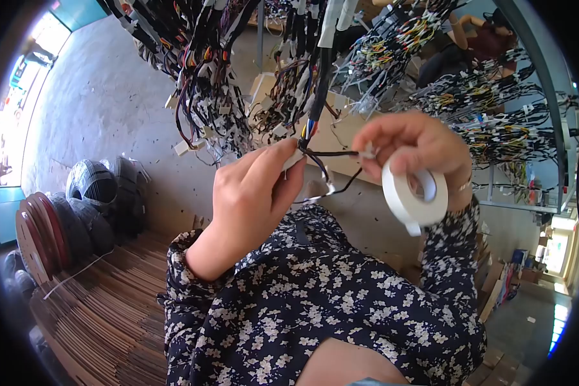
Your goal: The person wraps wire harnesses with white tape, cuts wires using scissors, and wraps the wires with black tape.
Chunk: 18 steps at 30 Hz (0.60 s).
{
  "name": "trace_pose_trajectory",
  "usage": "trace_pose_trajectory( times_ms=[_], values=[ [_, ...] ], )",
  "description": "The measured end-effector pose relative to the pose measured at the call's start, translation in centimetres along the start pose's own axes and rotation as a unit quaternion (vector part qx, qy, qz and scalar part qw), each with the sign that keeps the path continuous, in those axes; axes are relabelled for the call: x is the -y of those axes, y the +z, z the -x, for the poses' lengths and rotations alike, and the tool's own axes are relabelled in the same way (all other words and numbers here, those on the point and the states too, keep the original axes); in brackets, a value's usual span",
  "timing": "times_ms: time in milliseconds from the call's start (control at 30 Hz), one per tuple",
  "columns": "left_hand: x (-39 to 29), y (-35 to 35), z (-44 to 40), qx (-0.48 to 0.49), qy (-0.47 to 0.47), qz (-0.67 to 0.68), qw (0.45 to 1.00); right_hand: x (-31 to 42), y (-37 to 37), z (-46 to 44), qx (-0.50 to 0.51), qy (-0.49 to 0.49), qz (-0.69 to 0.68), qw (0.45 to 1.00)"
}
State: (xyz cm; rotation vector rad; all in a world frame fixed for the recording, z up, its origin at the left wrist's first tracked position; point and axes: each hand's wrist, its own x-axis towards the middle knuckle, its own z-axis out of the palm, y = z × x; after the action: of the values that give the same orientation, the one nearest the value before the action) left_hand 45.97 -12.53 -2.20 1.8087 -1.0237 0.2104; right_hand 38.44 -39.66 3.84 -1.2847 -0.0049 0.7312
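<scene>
Flowered clothing [315, 289] spreads at six o'clock as the left hand [248, 190] pinches a wire bundle [311, 128] toward twelve; the right hand [431, 145], blurred, grips a white tape roll [399, 196] at three, its loose end [413, 229] liable to catch the sleeve [453, 248] if it swings.

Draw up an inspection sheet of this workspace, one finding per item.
Surface: smooth grey floor; handwork held above it
Job's things: long black-sleeved cable bundle, round white tape roll
Clutter: brown layered cardboard stack, round black coils beyond it
Grippers: left hand pinches the bundle's lower end; right hand holds the tape, fingertips blurred
Cables: dense, tangled black wire harnesses with pale connectors, hanging
Surroundings: another person at upper right, partly hidden
</scene>
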Motion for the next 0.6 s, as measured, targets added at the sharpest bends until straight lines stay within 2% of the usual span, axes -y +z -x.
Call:
trace_pose_trajectory(
  times_ms=[67, 167, 233, 300, 333, 367, 400, 433, 467, 500, 533, 567, 600],
  values=[
    [0.4, 0.2, 0.2, -0.009, 0.016, -0.048, 0.999, 1.3, -1.2, -0.8, 0.001, 0.013, 0.054, 0.998],
    [0.3, 0.0, -0.2, -0.025, 0.038, -0.093, 0.995, 1.4, -2.0, -2.0, -0.036, -0.035, 0.129, 0.99],
    [0.0, -0.4, -0.5, -0.013, 0.05, -0.124, 0.991, 1.3, -0.7, -1.4, -0.154, -0.138, 0.124, 0.971],
    [0.0, -1.0, -0.9, 0.014, 0.06, -0.168, 0.984, -0.2, 0.5, -0.1, -0.275, -0.239, 0.089, 0.927],
    [-0.2, -1.0, -1.1, 0.007, 0.052, -0.142, 0.988, -1.4, 0.9, 1.1, -0.208, -0.25, 0.052, 0.944],
    [-0.2, -0.7, -1.1, 0.017, 0.051, -0.145, 0.988, -2.3, 1.7, 1.5, -0.128, -0.207, 0.016, 0.97],
    [-0.2, -0.5, -0.9, 0.025, 0.049, -0.152, 0.987, -3.0, 2.7, 1.9, -0.053, -0.155, -0.014, 0.986],
    [-0.2, -0.6, -0.8, 0.034, 0.047, -0.17, 0.984, -3.3, 4.1, 1.1, -0.025, -0.092, 0.046, 0.994],
    [0.0, -0.8, -0.2, 0.073, 0.075, -0.176, 0.979, -2.5, 5.9, -0.4, -0.001, 0.017, 0.075, 0.997],
    [0.1, -1.0, 0.3, 0.107, 0.094, -0.205, 0.968, -4.4, 6.7, -2.5, 0.018, -0.023, 0.103, 0.994],
    [-0.3, -1.3, 0.2, 0.136, 0.069, -0.188, 0.97, -6.2, 7.3, -4.2, 0.005, -0.008, 0.053, 0.999],
    [-0.3, -0.8, 0.2, 0.102, 0.07, -0.178, 0.976, -7.7, 6.3, -5.7, 0.005, 0.013, 0.162, 0.987],
    [-0.3, -0.7, 0.2, 0.095, 0.082, -0.212, 0.969, -7.1, 6.8, -6.7, -0.04, -0.051, 0.195, 0.979]
  ],
)
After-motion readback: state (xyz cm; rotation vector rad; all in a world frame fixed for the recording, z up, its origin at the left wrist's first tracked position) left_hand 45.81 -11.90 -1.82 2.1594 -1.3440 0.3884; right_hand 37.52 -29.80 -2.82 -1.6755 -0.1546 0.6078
